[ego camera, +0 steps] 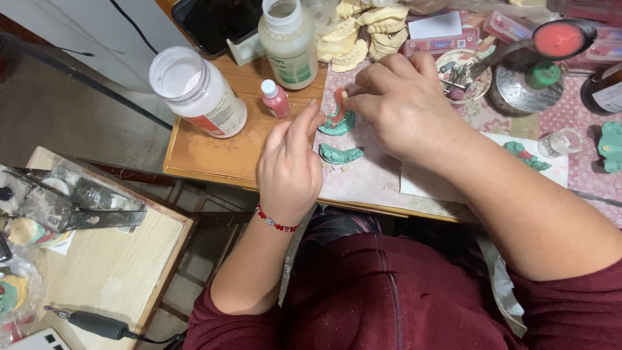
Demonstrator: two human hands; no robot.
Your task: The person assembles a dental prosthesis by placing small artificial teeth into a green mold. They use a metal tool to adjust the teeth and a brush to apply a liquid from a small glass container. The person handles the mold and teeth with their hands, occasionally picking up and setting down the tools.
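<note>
Fingers of right hand pinch small, brittle-looking teal arch-shaped dental cast; left hand steadies it, fingers loose; grip its base.

Person seen from above: dark maroon top with sleeves pushed up past the elbows, flecked with pale dust — a seam runs down its front. Left wrist wears a red beaded bracelet with small silver beads. Both hands — left hand, right hand — are bare, without gloves.
</note>
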